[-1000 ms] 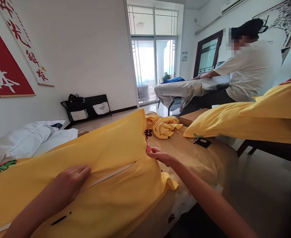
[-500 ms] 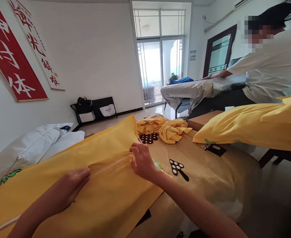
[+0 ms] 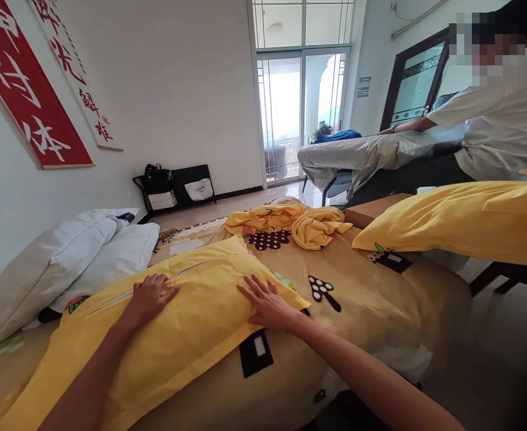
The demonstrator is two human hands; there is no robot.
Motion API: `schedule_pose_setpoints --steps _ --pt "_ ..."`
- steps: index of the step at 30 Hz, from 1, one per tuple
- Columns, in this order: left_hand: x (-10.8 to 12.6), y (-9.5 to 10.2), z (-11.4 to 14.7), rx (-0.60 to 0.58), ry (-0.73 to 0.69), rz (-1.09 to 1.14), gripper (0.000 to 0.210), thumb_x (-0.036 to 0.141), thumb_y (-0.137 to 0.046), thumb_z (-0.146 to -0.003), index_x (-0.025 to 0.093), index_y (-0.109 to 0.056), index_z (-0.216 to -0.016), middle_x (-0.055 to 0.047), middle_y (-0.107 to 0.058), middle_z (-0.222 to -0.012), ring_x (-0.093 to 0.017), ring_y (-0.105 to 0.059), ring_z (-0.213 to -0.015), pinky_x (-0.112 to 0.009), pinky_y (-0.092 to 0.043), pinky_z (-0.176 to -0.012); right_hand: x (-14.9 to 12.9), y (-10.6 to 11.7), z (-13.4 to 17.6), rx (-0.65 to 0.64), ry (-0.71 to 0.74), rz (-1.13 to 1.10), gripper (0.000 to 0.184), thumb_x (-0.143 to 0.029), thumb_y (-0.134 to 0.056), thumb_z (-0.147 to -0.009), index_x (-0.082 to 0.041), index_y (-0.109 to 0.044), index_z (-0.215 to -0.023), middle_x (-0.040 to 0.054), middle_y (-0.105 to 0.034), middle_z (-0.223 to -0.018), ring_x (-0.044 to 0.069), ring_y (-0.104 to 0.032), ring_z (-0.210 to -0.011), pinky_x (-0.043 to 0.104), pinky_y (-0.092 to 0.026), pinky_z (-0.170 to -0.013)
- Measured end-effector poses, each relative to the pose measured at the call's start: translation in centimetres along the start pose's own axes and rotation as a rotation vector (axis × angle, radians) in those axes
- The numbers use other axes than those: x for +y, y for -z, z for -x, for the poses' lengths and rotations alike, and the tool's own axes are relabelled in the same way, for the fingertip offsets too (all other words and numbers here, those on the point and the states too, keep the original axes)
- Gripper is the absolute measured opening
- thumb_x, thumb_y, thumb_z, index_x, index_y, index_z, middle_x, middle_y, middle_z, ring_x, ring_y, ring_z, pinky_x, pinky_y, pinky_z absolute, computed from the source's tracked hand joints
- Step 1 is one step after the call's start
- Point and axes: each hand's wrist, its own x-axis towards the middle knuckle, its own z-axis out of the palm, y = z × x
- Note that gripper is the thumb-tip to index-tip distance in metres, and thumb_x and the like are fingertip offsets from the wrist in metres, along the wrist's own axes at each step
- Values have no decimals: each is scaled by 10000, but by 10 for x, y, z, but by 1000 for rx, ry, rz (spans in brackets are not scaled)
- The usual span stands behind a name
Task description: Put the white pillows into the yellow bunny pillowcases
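Note:
A yellow pillow [image 3: 200, 311] lies on the patterned bedspread [image 3: 371, 293], its case filled out and smoothed. Along its far side runs a pale zipper [image 3: 205, 263], partly covered by my left hand [image 3: 153, 297]. That hand rests on the cloth beside the zipper, thumb apart from the fingers, with nothing held. My right hand [image 3: 269, 302] lies palm down on the right end of the pillow, its fingers spread. Beyond the pillow are crumpled yellow cloths [image 3: 317, 230].
White pillows [image 3: 66, 263] are stacked at the left. Another yellow pillow [image 3: 452, 221] sits at the right by a cardboard box [image 3: 375, 206]. A person in a white shirt [image 3: 506, 120] leans over a covered table [image 3: 348, 157]. A black rack [image 3: 178, 185] stands by the wall.
Both hands have let go of the pinched cloth and now press on the pillow. The pillow has come down flatter, showing more zipper. The view has shifted slightly.

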Motion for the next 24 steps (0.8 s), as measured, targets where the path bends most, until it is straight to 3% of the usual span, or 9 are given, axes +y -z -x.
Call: schedule_pose_setpoints --steps 4,7,9,12,15,18,20,24 --pt "17 15 2 -95 -68 177 386 529 -386 -852 191 -562 -914 -124 -672 -1022 -272 -609 -950 -350 -409 -826 27 4 26 -44 -200 14 904 -235 -586 -776 -231 -103 -1539 132 -40 -1598 334 -95 -1455 539 -269 -1096" --pt "27 22 9 -73 -159 229 312 489 -405 -840 209 -541 -834 -82 -668 -914 -252 -600 -873 -321 -400 -763 31 31 26 -71 -232 19 827 -95 -502 -726 -169 -249 -1509 183 -272 -1539 308 -369 -1359 481 -349 -1048" --pt "33 26 15 -87 -202 248 333 501 -397 -840 205 -504 -731 -48 -628 -779 -221 -571 -761 -301 -387 -696 16 54 14 51 -155 54 747 -65 -479 -715 -145 -368 -1450 175 -380 -1484 284 -422 -1317 461 -332 -1055" --pt "42 36 26 -137 -221 335 394 538 -379 -845 193 -483 -686 -16 -580 -714 -179 -526 -685 -274 -374 -634 -21 80 -17 196 124 52 733 -130 -554 -752 -144 -338 -1452 152 -365 -1497 258 -334 -1368 443 -276 -1081" --pt "54 46 45 -181 -224 386 394 532 -380 -865 186 -512 -731 -10 -589 -734 -168 -524 -690 -260 -380 -621 -53 91 -50 139 335 54 699 -274 -681 -765 -159 -407 -1397 151 -485 -1396 252 -431 -1280 422 -314 -1028" --pt "68 53 75 -229 -235 331 363 481 -360 -905 196 -526 -752 -10 -604 -729 -170 -537 -679 -263 -390 -624 -61 93 -66 38 377 131 365 -394 -700 -780 -166 -640 -1059 96 -670 -1049 227 -570 -1040 372 -349 -949" --pt "75 56 97 -277 -270 295 319 441 -357 -926 211 -567 -856 -17 -646 -811 -183 -583 -742 -266 -412 -667 -56 94 -60 -17 370 187 277 -447 -678 -794 -180 -677 -869 63 -685 -874 211 -591 -925 355 -345 -923" --pt "93 60 115 -429 -385 224 303 413 -351 -952 228 -587 -994 -31 -666 -916 -188 -630 -827 -265 -445 -718 -46 100 -15 -86 392 293 200 -388 -680 -796 -189 -701 -801 57 -686 -778 204 -589 -840 351 -334 -878"
